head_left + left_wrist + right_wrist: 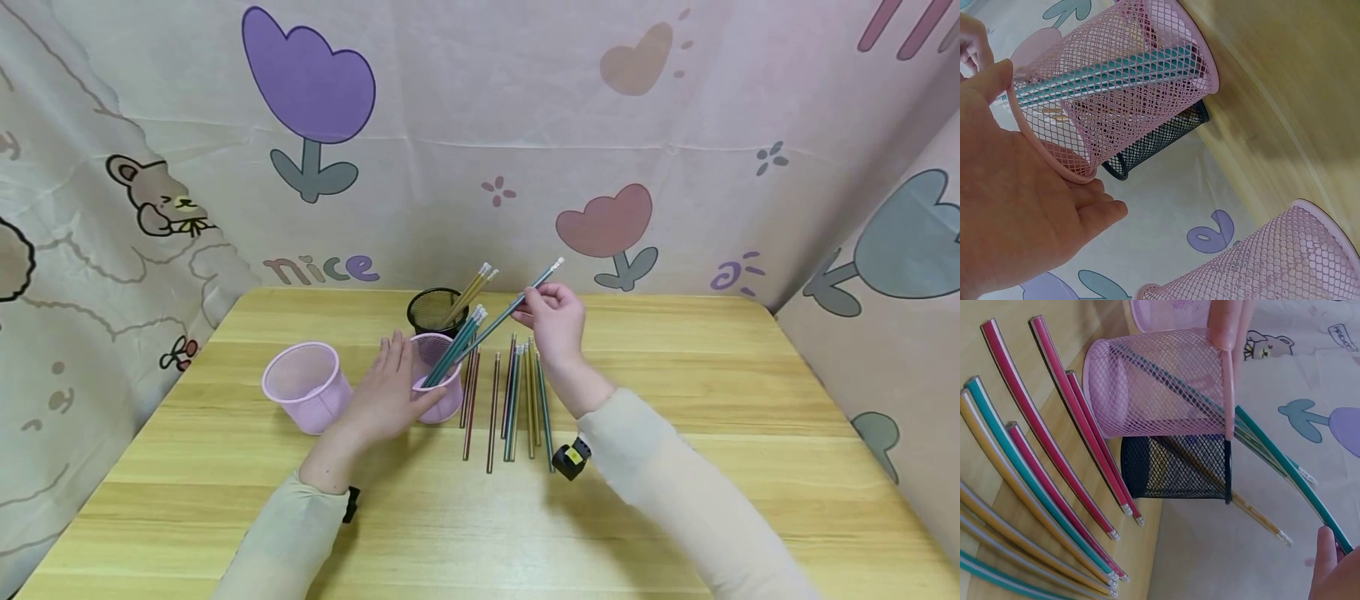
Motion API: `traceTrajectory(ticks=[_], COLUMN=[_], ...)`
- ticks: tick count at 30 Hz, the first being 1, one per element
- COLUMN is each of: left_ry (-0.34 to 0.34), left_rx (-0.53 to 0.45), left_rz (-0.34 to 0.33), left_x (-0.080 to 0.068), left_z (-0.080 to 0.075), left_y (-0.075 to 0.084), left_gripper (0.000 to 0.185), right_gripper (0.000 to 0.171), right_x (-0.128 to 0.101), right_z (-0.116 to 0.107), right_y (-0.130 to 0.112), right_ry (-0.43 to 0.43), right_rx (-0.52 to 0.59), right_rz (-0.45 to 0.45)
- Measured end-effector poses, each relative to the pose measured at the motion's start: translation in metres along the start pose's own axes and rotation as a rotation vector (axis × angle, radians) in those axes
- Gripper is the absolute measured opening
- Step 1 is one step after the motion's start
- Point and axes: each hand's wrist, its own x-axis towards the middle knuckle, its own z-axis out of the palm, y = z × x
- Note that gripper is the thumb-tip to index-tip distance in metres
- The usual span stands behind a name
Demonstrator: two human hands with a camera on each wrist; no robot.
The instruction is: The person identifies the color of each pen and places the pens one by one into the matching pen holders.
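The right hand pinches a teal pencil near its eraser end, held aslant above the middle of the bench, its lower tip pointing down into the pink cup that already leans full of teal pencils. The left hand lies with fingers straight against the near side of that cup, thumb at the rim, steadying it rather than gripping it.

Behind this cup, toward the far edge, stands a black cup with yellow pencils; a second pink cup stands to the left, apparently with nothing in it. Loose pencils, red, teal and yellow, lie in a row just right of the cups.

To do this step well, I judge the tip should be steered inside the rim before the fingers let go, sliding alongside the teal ones already there so that it does not catch in the mesh. The left hand should keep light pressure on the wall, since the light mesh cup could tip or skid under a slanted push. The colour should match the cup's contents.
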Motion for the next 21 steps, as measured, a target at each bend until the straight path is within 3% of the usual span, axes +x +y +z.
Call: traceTrajectory(ticks=[8,21], left_ry=[0.001,0.016], left_rx=[-0.002,-0.014], left_rz=[-0.003,0.004], left_x=[-0.001,0.0], left_z=[0.001,0.002], left_y=[-0.001,-0.002], left_gripper=[0.093,0.091], right_gripper=[0.003,0.007], right_x=[-0.002,-0.016], right_z=[0.007,0.013], right_y=[0.01,0.024], right_ry=[-0.036,-0.137], right_rx=[-0.062,-0.188], right_rz=[-0.04,0.014])
